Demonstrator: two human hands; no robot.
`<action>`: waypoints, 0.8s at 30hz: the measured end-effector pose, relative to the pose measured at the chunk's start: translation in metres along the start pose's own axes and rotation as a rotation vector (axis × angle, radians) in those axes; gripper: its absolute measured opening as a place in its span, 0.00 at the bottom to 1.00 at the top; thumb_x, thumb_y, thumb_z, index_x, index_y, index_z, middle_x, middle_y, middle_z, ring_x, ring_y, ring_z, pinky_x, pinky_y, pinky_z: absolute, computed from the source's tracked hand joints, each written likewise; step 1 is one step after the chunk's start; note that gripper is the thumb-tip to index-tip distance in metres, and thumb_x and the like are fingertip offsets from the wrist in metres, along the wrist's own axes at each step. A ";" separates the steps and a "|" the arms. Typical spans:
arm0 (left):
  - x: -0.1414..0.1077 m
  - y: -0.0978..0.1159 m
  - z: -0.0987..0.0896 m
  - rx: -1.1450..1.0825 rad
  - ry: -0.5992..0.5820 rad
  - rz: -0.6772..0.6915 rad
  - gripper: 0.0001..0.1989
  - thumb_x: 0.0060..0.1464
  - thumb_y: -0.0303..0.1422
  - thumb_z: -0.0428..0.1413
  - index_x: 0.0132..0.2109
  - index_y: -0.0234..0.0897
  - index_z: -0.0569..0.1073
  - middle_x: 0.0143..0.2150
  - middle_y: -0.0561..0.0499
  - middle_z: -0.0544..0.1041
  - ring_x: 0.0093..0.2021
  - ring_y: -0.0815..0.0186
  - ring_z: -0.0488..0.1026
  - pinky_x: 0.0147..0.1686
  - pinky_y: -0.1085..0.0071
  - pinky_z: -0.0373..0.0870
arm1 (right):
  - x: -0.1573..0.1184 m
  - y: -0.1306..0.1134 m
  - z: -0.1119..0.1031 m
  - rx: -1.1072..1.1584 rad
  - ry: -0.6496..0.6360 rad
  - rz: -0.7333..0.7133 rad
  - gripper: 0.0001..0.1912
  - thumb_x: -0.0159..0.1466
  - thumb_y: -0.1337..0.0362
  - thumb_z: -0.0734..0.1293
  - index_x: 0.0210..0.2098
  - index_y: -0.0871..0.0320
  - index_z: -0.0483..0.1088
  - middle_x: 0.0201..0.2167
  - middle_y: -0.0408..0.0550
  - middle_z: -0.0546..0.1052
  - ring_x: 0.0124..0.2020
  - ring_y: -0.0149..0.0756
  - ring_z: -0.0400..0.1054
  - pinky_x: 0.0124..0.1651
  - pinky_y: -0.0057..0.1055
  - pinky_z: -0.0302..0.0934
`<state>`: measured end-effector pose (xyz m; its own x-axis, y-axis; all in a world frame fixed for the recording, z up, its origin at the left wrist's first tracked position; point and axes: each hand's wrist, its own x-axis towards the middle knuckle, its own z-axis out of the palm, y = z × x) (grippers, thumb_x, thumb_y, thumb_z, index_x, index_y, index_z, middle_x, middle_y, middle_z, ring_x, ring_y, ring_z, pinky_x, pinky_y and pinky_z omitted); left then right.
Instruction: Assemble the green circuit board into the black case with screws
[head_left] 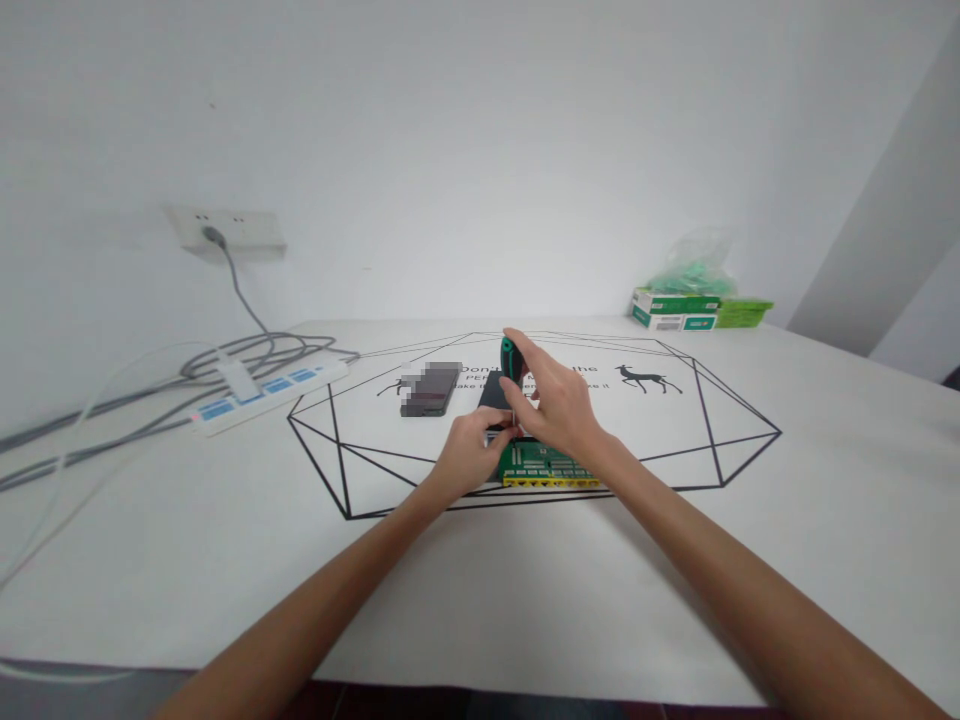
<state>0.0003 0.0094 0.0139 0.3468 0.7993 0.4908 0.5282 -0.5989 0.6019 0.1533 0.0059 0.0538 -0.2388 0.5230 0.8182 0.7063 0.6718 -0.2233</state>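
In the middle of the table lies a green circuit board (544,460) with a yellow strip along its near edge. Over its left end stands an upright screwdriver (510,358) with a black and green handle. My right hand (559,400) is closed around that handle, index finger on its top. Lower down, my left hand (474,447) pinches around the screwdriver's thin shaft, close to the board. The tip is hidden by my fingers. Just behind my left hand lies a flat black object (493,390), partly covered.
A dark phone (435,388), partly pixelated, lies left of my hands. Further left are a white power strip (270,395) and coiled grey cables (247,350), leading to a wall socket (229,228). Green and white boxes (675,308) with a plastic bag on top stand back right.
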 end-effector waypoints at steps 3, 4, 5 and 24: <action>0.000 0.000 0.000 0.002 -0.007 0.006 0.10 0.55 0.27 0.54 0.39 0.36 0.80 0.43 0.46 0.82 0.43 0.60 0.76 0.47 0.65 0.70 | 0.001 -0.002 -0.002 0.031 -0.013 0.023 0.28 0.65 0.62 0.57 0.64 0.58 0.55 0.40 0.51 0.75 0.28 0.34 0.67 0.31 0.31 0.61; 0.000 0.000 0.000 0.006 -0.011 0.013 0.10 0.55 0.27 0.54 0.39 0.35 0.80 0.43 0.46 0.82 0.43 0.60 0.76 0.47 0.65 0.70 | 0.001 -0.002 -0.002 0.028 -0.017 0.032 0.28 0.65 0.61 0.58 0.63 0.58 0.56 0.40 0.51 0.75 0.29 0.34 0.67 0.31 0.32 0.61; 0.000 0.000 -0.001 0.009 -0.012 0.020 0.10 0.55 0.27 0.54 0.39 0.35 0.80 0.43 0.46 0.82 0.43 0.59 0.76 0.47 0.65 0.70 | 0.002 -0.002 -0.002 0.019 -0.019 0.038 0.27 0.65 0.60 0.58 0.63 0.58 0.57 0.39 0.51 0.75 0.29 0.35 0.67 0.32 0.32 0.61; -0.001 0.001 0.000 0.007 -0.006 0.010 0.10 0.54 0.26 0.54 0.38 0.36 0.80 0.42 0.47 0.82 0.44 0.59 0.76 0.48 0.65 0.69 | 0.005 -0.005 -0.006 -0.067 -0.053 0.002 0.26 0.66 0.60 0.56 0.63 0.60 0.57 0.41 0.53 0.75 0.37 0.40 0.69 0.34 0.33 0.60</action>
<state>-0.0001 0.0084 0.0142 0.3563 0.7936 0.4932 0.5305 -0.6063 0.5924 0.1532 0.0021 0.0624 -0.2705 0.5526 0.7883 0.7493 0.6350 -0.1880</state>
